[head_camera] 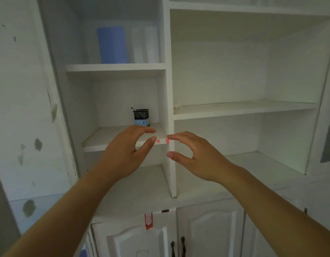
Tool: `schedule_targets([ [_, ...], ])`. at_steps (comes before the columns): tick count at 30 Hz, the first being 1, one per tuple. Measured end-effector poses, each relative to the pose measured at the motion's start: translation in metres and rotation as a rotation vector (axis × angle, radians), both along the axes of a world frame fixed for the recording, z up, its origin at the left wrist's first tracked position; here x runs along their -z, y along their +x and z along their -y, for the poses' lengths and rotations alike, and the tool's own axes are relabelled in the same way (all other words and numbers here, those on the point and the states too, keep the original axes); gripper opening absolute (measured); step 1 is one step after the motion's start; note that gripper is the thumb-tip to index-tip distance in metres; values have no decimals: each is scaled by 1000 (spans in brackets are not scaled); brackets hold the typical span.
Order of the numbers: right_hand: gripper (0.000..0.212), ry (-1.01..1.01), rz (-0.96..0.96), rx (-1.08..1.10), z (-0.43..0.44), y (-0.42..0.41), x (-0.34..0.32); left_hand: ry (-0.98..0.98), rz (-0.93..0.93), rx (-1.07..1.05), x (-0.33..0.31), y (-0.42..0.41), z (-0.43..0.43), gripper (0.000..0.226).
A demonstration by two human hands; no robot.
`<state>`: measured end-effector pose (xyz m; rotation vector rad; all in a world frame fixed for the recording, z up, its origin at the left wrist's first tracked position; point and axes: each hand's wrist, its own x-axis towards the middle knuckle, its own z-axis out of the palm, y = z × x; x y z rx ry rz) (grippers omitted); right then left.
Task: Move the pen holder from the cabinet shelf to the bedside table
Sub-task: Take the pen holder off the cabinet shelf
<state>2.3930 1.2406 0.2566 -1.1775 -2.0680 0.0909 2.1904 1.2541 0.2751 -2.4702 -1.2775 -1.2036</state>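
Observation:
A small black mesh pen holder (141, 117) with a pale blue lower band and a pen sticking out stands upright at the back right of a white cabinet shelf (104, 139). My left hand (126, 153) is raised in front of that shelf's front edge, fingers curved and apart, holding nothing, just below and in front of the holder. My right hand (193, 156) hovers beside it in front of the vertical divider, thumb and fingers spread, also holding nothing. Neither hand touches the holder. The bedside table is not in view.
A blue book (112, 45) and white books (145, 45) stand on the shelf above. A white divider (169, 108) separates wide shelves on the right (243, 108). Below are cabinet doors with dark handles (177, 246) and a red sticker (148, 220). A stained wall lies left.

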Motion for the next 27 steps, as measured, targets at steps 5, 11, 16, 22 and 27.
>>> schedule_targets([
  [5, 49, -9, -10, -31, -66, -14, -4, -6, 60, -108, 1, -13, -74, 34],
  [11, 51, 8, -36, -94, -135, -36, -6, -25, 119, -157, 11, -41, -137, 35],
  [16, 53, 30, -23, -113, -190, -54, -3, -51, 118, -207, 14, -59, -178, 34],
  [22, 53, 9, -79, -177, -251, -71, 0, -80, 78, -252, 16, -72, -223, 36],
  [27, 44, 148, -136, -74, -309, -90, -9, -119, 85, -318, 10, -84, -260, 34],
])
